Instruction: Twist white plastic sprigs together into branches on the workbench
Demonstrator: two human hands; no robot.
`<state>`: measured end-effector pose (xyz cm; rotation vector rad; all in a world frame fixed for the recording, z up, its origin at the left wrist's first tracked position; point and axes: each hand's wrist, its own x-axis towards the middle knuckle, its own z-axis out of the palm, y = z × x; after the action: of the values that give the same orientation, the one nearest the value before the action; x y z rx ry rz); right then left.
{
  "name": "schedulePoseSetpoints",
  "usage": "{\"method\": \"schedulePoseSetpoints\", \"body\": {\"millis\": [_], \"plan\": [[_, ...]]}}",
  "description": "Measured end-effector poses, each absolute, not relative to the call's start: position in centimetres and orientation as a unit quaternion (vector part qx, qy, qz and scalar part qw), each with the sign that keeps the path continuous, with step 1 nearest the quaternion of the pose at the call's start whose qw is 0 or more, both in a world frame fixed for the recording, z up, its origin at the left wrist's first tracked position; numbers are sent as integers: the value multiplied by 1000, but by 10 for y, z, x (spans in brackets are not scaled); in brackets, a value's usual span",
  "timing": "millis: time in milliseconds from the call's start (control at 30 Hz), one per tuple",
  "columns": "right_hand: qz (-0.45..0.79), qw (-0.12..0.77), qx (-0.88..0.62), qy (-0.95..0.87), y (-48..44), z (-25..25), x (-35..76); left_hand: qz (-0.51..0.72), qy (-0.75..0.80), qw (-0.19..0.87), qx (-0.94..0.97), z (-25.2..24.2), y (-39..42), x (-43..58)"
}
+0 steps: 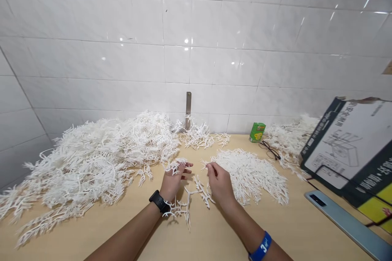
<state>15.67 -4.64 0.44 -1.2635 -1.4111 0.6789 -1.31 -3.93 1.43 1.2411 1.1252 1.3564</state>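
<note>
My left hand [175,178], wearing a black watch [159,202], has its fingers loosely bent around a white branched sprig [177,166] that pokes out over its upper side. Thumb and fingers of my right hand [219,182] are pinched on a small white sprig, its tip [203,164] showing to the left. Between the hands there is a short white sprig [202,191]. A larger, sparse white branch [183,206] overlaps the left wrist; where it attaches is unclear. Close by on the right lies a neat flat pile of white sprigs [249,175].
A large tangled heap of white branches [113,155] fills the left side. A metal ruler [188,110] leans on the tiled wall behind a smaller clump [199,135]. On the right are a green box [257,132], eyeglasses [270,150], more sprigs [290,136], a carton [343,151] and a phone [346,224].
</note>
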Motion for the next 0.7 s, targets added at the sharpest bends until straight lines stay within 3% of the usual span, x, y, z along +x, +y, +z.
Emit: {"method": "schedulePoseSetpoints", "body": {"millis": [133, 200, 367, 600, 700], "plan": [[568, 455, -435, -531, -52, 4, 142, 515, 436, 407, 615, 13, -44, -10], [632, 433, -392, -510, -53, 4, 137, 505, 410, 396, 648, 12, -46, -8], [617, 478, -368, -506, -57, 1, 136, 547, 432, 447, 560, 7, -47, -4], [530, 444, -345, -634, -73, 7, 138, 578, 389, 583, 418, 7, -45, -3], [463, 418, -340, -704, -78, 14, 138, 631, 368, 590, 343, 19, -40, -14]]}}
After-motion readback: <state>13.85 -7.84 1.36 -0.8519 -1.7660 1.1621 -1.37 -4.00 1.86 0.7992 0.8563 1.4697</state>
